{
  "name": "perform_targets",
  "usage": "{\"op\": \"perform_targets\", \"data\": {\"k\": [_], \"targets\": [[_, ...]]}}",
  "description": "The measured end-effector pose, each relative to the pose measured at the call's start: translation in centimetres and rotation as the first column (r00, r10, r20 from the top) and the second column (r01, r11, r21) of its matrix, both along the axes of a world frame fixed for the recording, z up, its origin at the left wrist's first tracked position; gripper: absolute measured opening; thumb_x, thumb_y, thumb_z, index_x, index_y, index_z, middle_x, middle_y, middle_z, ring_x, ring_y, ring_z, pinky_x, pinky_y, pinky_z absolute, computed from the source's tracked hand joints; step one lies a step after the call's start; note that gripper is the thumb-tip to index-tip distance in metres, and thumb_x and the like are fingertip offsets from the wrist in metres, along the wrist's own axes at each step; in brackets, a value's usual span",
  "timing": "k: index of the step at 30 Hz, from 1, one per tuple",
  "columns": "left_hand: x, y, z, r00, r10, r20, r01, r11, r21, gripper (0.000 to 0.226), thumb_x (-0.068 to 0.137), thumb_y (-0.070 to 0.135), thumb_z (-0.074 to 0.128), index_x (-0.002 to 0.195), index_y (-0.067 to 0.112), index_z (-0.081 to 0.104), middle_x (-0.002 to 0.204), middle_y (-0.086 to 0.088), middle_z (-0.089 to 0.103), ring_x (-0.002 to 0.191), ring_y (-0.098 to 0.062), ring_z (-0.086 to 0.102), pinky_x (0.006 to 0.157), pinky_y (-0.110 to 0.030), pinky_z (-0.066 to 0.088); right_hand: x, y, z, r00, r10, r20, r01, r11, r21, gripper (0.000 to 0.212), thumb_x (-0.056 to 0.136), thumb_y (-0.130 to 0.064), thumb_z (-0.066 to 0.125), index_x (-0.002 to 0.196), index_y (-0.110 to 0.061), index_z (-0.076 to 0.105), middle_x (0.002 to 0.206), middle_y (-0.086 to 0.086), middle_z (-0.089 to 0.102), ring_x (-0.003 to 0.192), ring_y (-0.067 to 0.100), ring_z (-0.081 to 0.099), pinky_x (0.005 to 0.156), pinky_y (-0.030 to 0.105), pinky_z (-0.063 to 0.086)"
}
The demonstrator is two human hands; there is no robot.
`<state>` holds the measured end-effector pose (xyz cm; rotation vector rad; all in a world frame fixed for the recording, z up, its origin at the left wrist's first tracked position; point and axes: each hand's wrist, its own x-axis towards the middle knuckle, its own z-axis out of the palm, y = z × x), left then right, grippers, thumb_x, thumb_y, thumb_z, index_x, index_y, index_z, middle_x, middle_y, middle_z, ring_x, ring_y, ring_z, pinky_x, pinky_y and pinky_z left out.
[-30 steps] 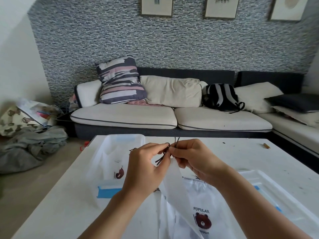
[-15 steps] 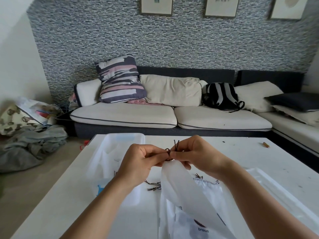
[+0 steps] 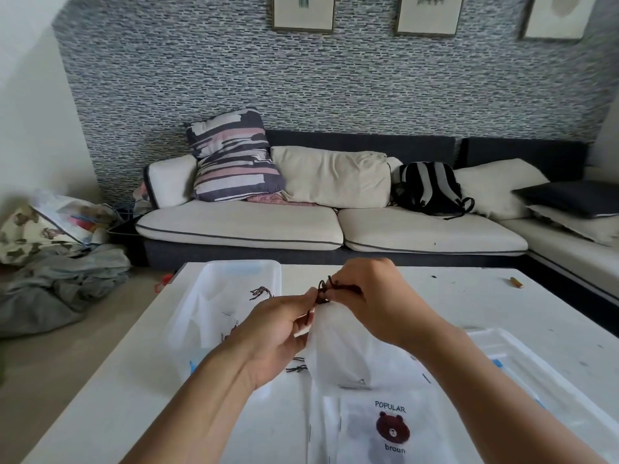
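left hand [image 3: 278, 333] and right hand [image 3: 371, 303] both pinch the dark drawstring [image 3: 326, 289] at the neck of the white pouch [image 3: 338, 349], up over the middle of the table [image 3: 469, 296]; if either slips on that thin cord, the half-tied knot could fall open.

"POPULAR" and "braun" on the flat white bag [image 3: 388, 426]

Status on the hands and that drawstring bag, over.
Hands: left hand and right hand pinch the dark drawstring. Neck gathered, white bag hangs below them. Nothing blocking; printed bag lies flat underneath.
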<state>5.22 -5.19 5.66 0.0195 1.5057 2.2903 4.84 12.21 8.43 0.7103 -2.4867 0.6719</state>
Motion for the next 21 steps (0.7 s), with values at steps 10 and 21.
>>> {"op": "perform_targets", "data": {"k": [10, 21], "targets": [[-0.3, -0.5, 0.2, 0.923, -0.099, -0.372, -0.048, 0.929, -0.368, 0.022, 0.092, 0.023, 0.068, 0.090, 0.003, 0.076, 0.095, -0.016, 0.074, 0.086, -0.018, 0.069, 0.083, -0.031, 0.056, -0.3, 0.2, -0.7, 0.997, 0.043, -0.058, -0.040, 0.998, 0.047, 0.018, 0.093, -0.016, 0.063, 0.078, -0.010, 0.071, 0.072, 0.000, 0.056, 0.069, 0.015, 0.051, 0.063, 0.029, 0.043], [-1.3, -1.8, -0.2, 0.826, 0.020, -0.563, -0.404, 0.717, -0.567, 0.018, 0.077, 0.007, 0.080, 0.082, 0.024, 0.079, 0.070, 0.003, 0.076, 0.068, -0.017, 0.072, 0.076, -0.032, 0.060, -0.2, 0.3, -1.8, 0.999, -0.010, -0.044, 0.017, 0.987, 0.158, 0.019, 0.100, -0.023, 0.058, 0.097, -0.014, 0.074, 0.089, 0.002, 0.058, 0.079, 0.027, 0.059, 0.070, 0.042, 0.051]]}}
